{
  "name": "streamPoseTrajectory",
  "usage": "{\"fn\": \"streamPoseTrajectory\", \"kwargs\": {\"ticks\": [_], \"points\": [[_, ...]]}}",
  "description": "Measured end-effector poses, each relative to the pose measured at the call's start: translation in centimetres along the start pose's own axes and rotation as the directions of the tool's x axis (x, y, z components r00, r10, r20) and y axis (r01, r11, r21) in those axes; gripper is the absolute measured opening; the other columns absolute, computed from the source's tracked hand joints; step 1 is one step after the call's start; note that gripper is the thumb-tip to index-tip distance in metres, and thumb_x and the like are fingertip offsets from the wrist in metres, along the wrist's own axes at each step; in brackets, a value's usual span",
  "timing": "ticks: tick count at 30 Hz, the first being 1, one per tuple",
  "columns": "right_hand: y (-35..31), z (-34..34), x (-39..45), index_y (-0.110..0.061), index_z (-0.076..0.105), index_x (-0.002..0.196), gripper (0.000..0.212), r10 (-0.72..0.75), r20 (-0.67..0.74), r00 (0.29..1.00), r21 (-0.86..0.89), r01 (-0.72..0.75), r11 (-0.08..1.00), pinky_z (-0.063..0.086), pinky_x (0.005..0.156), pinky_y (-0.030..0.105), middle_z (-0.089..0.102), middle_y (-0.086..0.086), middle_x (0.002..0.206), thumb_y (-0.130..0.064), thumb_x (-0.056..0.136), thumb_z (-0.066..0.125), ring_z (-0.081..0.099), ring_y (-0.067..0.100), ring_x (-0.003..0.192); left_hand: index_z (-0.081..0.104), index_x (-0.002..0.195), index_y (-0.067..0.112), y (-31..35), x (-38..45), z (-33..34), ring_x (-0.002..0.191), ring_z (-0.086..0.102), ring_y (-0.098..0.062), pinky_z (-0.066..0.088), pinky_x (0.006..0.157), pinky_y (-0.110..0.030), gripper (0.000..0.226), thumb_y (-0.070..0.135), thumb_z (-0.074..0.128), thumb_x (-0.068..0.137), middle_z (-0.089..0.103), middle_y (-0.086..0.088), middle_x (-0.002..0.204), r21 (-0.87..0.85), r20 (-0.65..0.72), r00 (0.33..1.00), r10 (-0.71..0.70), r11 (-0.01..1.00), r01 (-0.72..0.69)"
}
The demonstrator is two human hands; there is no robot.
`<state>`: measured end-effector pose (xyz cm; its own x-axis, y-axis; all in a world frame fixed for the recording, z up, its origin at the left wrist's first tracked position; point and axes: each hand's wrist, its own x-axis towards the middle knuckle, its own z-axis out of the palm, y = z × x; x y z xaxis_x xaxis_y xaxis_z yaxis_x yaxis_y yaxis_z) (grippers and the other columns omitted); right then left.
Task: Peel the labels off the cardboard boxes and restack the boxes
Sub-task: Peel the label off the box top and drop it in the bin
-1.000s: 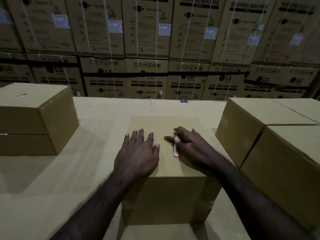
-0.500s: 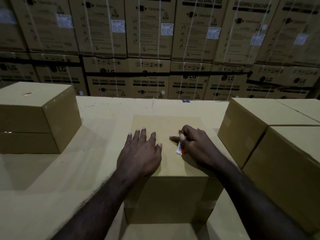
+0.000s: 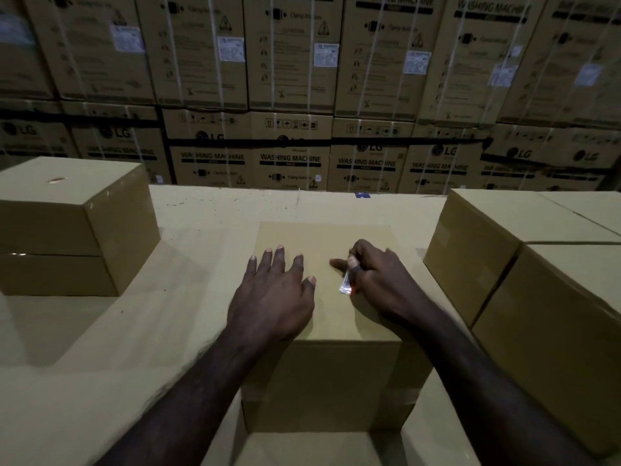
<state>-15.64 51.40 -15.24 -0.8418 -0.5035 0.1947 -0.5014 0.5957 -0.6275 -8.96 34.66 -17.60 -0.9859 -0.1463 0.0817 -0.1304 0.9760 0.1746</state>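
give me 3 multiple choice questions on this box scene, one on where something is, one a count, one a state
1. Where is the small white label?
A. on the left stacked boxes
B. in the right hand, over the middle brown cardboard box
C. on the floor

2. How many hands are over the middle box?
A. none
B. one
C. two

3. How is the left hand?
A. flat, fingers spread
B. a fist
C. gripping a knife

Answers: B, the label shows between the right hand's fingers; C, both hands are over its top; A, its palm lies flat on the top.

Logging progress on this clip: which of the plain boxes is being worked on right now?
The middle box, nearest the camera: the left hand lies flat on its top and the right hand pinches a label there. The side boxes go untouched.
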Motion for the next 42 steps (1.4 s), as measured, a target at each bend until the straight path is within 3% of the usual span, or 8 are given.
{"fn": "streamPoseTrajectory", "kwargs": {"ticks": [6, 10, 12, 16, 22, 29, 33, 42], "points": [[-0.8, 0.8, -0.1, -0.027, 0.047, 0.098, 0.011, -0.054, 0.118, 0.992, -0.008, 0.055, 0.998, 0.030, 0.106, 0.042, 0.065, -0.005, 0.102, -0.030, 0.103, 0.038, 0.054, 0.013, 0.098, 0.009, 0.155, 0.024, -0.1, -0.1, 0.0, 0.149, 0.000, -0.023, 0.000, 0.121, -0.044, 0.061, 0.051, 0.016, 0.101, 0.002, -0.008, 0.163, 0.007, -0.005, 1.000, -0.001, 1.000, 0.001], [0.0, 0.4, -0.9, -0.022, 0.050, 0.093, 0.014, -0.051, 0.096, 0.994, 0.076, 0.044, 0.996, 0.034, 0.091, 0.037, 0.061, -0.023, 0.087, -0.024, 0.102, 0.040, 0.055, 0.004, 0.095, 0.009, 0.155, 0.024, 0.1, -0.2, 0.0, 0.149, 0.000, -0.024, 0.000, 0.121, -0.044, 0.061, 0.051, 0.017, 0.100, 0.002, -0.008, 0.163, 0.005, -0.008, 1.000, -0.005, 1.000, 0.005], [0.2, 0.2, -0.8, -0.021, 0.050, 0.094, 0.014, -0.039, 0.066, 0.997, 0.097, 0.033, 0.995, 0.038, 0.096, 0.042, 0.062, -0.028, 0.088, -0.025, 0.102, 0.040, 0.059, 0.004, 0.106, 0.010, 0.155, 0.024, 0.1, -0.1, 0.0, 0.149, 0.000, -0.024, 0.000, 0.121, -0.044, 0.061, 0.050, 0.017, 0.101, 0.003, -0.008, 0.163, 0.003, -0.016, 1.000, -0.004, 1.000, 0.004], [-0.5, 0.6, -0.1, -0.025, 0.049, 0.100, 0.017, -0.011, 0.080, 0.997, -0.005, 0.011, 1.000, 0.038, 0.103, 0.054, 0.070, -0.001, 0.109, -0.036, 0.099, 0.036, 0.059, 0.024, 0.114, 0.010, 0.155, 0.024, -0.1, 0.0, 0.2, 0.149, 0.001, -0.024, 0.001, 0.121, -0.045, 0.061, 0.050, 0.017, 0.101, 0.004, -0.008, 0.163, 0.005, -0.012, 1.000, 0.000, 1.000, 0.000], [-0.7, 0.2, -1.1, -0.012, 0.055, 0.101, 0.016, -0.023, 0.152, 0.988, 0.192, -0.006, 0.981, 0.041, 0.103, 0.050, 0.066, -0.013, 0.097, -0.022, 0.101, 0.043, 0.062, 0.002, 0.102, 0.010, 0.155, 0.025, 0.0, 0.0, 0.2, 0.149, 0.001, -0.023, 0.000, 0.120, -0.043, 0.061, 0.051, 0.017, 0.101, 0.004, -0.007, 0.163, 0.011, -0.015, 1.000, -0.007, 1.000, 0.007], [-0.2, 0.3, -0.7, -0.026, 0.052, 0.098, 0.017, 0.046, 0.035, 0.998, 0.096, -0.049, 0.994, 0.052, 0.088, 0.048, 0.069, 0.003, 0.112, -0.037, 0.097, 0.039, 0.062, 0.019, 0.106, 0.013, 0.154, 0.025, 0.0, 0.1, 0.2, 0.149, 0.003, -0.023, 0.000, 0.120, -0.043, 0.060, 0.051, 0.019, 0.101, 0.007, -0.007, 0.162, 0.004, -0.023, 1.000, -0.013, 1.000, 0.013], [-0.3, -0.1, -0.9, -0.018, 0.053, 0.096, 0.012, 0.022, -0.018, 1.000, 0.240, -0.017, 0.971, 0.051, 0.078, 0.029, 0.068, 0.005, 0.116, -0.022, 0.101, 0.043, 0.061, 0.011, 0.101, 0.017, 0.154, 0.025, 0.0, 0.0, 0.0, 0.149, 0.006, -0.022, 0.003, 0.120, -0.044, 0.059, 0.051, 0.022, 0.101, 0.010, -0.006, 0.162, -0.008, -0.035, 0.999, -0.016, 1.000, 0.016], [0.4, -2.8, -2.4, -0.015, 0.050, 0.098, 0.011, -0.095, -0.223, 0.970, 0.221, 0.145, 0.965, 0.052, 0.086, 0.048, 0.065, 0.010, 0.111, -0.023, 0.101, 0.043, 0.060, 0.022, 0.103, 0.027, 0.151, 0.023, 1.2, -1.0, -1.1, 0.148, 0.013, -0.024, 0.005, 0.120, -0.043, 0.057, 0.048, 0.032, 0.100, 0.016, -0.007, 0.161, -0.004, -0.184, 0.982, -0.045, 0.999, 0.045]]}}
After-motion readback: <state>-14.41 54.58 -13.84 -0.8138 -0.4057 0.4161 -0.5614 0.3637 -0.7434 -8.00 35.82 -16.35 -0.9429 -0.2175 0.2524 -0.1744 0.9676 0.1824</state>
